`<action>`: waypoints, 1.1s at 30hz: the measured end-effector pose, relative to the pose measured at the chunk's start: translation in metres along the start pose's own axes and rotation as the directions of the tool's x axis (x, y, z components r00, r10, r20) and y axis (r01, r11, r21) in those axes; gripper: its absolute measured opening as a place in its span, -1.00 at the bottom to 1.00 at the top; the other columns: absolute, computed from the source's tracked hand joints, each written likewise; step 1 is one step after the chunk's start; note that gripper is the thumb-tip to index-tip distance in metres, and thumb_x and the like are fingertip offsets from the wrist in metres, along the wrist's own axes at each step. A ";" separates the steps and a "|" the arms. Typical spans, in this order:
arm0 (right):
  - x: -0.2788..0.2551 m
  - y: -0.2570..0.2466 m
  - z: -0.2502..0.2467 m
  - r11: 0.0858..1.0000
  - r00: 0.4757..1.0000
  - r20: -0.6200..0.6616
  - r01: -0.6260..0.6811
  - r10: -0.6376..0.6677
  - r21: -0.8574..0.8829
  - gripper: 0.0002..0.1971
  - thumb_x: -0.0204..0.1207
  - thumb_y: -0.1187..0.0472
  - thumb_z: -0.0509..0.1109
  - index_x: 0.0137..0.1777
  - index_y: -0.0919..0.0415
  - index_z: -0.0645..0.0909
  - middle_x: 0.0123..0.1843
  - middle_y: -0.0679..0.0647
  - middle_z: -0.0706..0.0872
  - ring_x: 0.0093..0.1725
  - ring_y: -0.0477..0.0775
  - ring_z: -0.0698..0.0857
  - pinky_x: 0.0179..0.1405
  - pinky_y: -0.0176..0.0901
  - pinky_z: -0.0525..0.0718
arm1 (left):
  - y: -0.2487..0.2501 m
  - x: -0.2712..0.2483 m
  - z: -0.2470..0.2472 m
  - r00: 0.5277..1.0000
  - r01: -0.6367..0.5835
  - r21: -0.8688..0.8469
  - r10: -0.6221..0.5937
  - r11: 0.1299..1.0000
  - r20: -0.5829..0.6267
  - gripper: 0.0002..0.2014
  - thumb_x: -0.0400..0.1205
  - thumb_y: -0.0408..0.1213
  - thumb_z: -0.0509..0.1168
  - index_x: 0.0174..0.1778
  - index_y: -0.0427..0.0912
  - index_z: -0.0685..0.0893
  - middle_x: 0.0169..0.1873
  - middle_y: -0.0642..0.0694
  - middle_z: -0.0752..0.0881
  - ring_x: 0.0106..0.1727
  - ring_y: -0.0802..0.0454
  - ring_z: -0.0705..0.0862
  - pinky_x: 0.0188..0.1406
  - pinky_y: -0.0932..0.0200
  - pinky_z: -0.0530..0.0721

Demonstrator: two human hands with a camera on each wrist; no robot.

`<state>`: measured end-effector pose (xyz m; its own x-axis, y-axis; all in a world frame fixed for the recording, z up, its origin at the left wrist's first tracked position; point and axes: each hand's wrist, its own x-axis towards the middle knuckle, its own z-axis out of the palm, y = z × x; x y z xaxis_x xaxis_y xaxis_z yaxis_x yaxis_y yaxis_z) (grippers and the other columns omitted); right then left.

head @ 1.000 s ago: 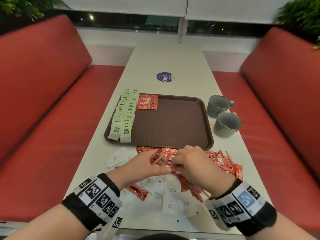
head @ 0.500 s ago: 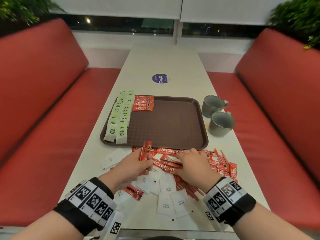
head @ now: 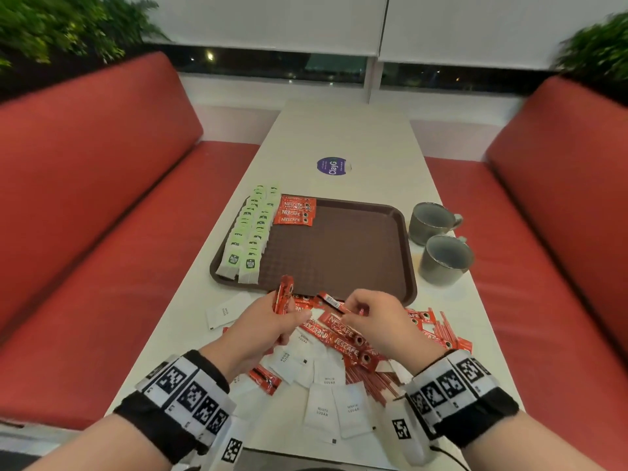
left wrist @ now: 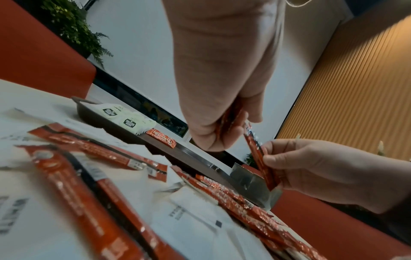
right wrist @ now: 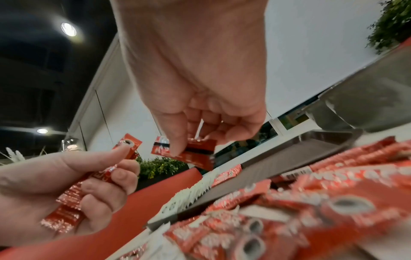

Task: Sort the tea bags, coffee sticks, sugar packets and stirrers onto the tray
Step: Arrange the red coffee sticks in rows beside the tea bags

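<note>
A brown tray [head: 339, 260] lies mid-table with two rows of green tea bags [head: 249, 232] along its left side and a few red coffee sticks [head: 295, 212] at its far left. Nearer me lies a loose pile of red coffee sticks [head: 346, 338], white sugar packets [head: 329, 399] and thin red stirrers [head: 445, 328]. My left hand [head: 272, 321] grips a small bundle of coffee sticks [head: 283, 294] standing upright. My right hand [head: 373, 317] pinches one coffee stick [head: 334, 302] above the pile, close to the left hand; the right wrist view shows the same coffee stick [right wrist: 191, 153].
Two grey mugs [head: 441, 243] stand to the right of the tray. A purple round sticker [head: 332, 165] marks the table beyond it. Red bench seats [head: 119, 232] flank the table on both sides. One sugar packet [head: 226, 311] lies apart at the left.
My left hand has raised its bundle of coffee sticks upright. My right hand has lifted one more stick off the pile towards the left hand.
</note>
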<state>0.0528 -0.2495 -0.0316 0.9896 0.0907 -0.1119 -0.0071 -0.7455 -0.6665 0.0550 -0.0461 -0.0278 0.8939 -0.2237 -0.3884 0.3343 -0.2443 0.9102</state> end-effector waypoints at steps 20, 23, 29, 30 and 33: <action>0.020 -0.069 0.015 0.947 0.908 -0.301 0.319 -0.292 0.043 -0.81 0.51 0.04 0.41 0.11 -0.05 0.65 0.06 -0.22 0.66 0.11 -0.27 0.60 0.14 -0.42 0.55 | 0.025 0.003 -0.087 0.987 -0.035 -0.049 0.042 0.998 0.156 -0.94 0.59 -0.36 0.35 -0.19 -0.19 0.64 -0.37 -0.15 0.72 -0.55 0.11 0.39 -0.50 0.25 0.39; 0.027 -0.085 0.018 0.955 0.994 -0.105 0.052 -0.022 0.292 -0.86 0.52 0.11 0.47 0.04 -0.11 0.67 -0.11 -0.07 0.76 -0.06 -0.13 0.73 -0.04 -0.22 0.74 | 0.028 0.005 -0.102 0.983 -0.105 0.089 0.089 0.991 0.162 -0.89 0.57 -0.31 0.37 -0.28 -0.10 0.65 -0.39 -0.07 0.73 -0.53 0.14 0.42 -0.47 0.26 0.41; 0.034 -0.101 0.028 0.953 0.995 -0.080 -0.035 0.062 0.302 -0.94 0.47 0.19 0.52 -0.20 0.06 0.70 -0.28 0.05 0.77 -0.29 0.02 0.71 -0.22 -0.20 0.73 | 0.028 0.014 -0.124 0.983 -0.173 0.231 0.156 0.957 0.092 -0.92 0.54 -0.25 0.42 -0.27 -0.12 0.74 -0.59 0.16 0.64 -0.57 0.29 0.46 -0.47 0.38 0.47; 0.034 -0.101 0.030 0.953 0.993 -0.081 -0.053 0.080 0.299 -0.92 0.47 0.19 0.53 -0.23 0.06 0.70 -0.32 0.02 0.75 -0.35 -0.04 0.67 -0.27 -0.25 0.69 | 0.026 0.016 -0.126 0.983 -0.182 0.258 0.169 0.949 0.072 -0.91 0.54 -0.25 0.42 -0.27 -0.14 0.75 -0.63 0.17 0.60 -0.59 0.30 0.46 -0.52 0.43 0.44; 0.036 -0.103 0.037 0.957 0.985 -0.112 -0.096 0.131 0.273 -0.89 0.46 0.20 0.53 -0.27 0.07 0.70 -0.39 -0.03 0.69 -0.42 -0.17 0.57 -0.35 -0.29 0.61 | 0.023 0.021 -0.129 0.978 -0.206 0.301 0.206 0.931 0.032 -0.88 0.54 -0.27 0.42 -0.33 -0.07 0.72 -0.59 0.13 0.60 -0.59 0.32 0.48 -0.58 0.49 0.41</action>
<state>0.0839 -0.1451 0.0057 0.9900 -0.0818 -0.1149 -0.1409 -0.5419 -0.8285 0.1198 0.0651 0.0034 0.9336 -0.2993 -0.1972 0.0375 -0.4656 0.8842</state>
